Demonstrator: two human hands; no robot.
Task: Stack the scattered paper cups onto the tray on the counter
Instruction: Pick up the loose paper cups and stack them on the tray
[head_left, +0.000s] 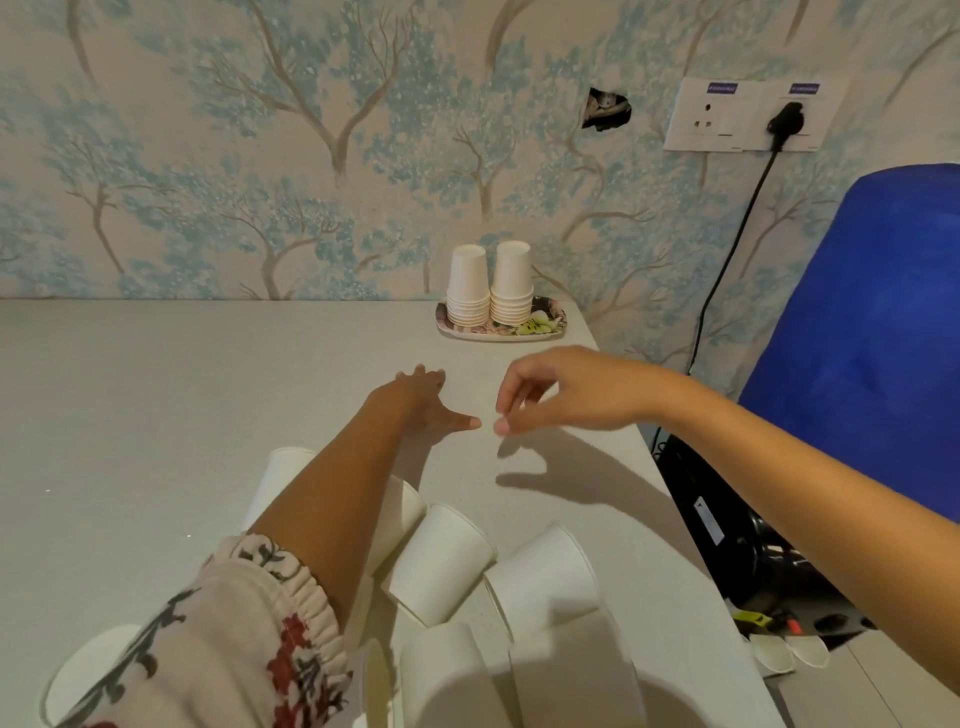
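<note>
Two stacks of paper cups (489, 293) stand upside down on the flowered tray (545, 325), at the far side of the desk (156, 415).
Both my hands are over the desk and hold nothing: my left hand (423, 402) is spread flat with straight fingers, my right hand (566, 392) hangs with loosely bent fingers, its grip empty. Several loose cups (441, 564) lie on their sides near me, under my left forearm and beside it.
</note>
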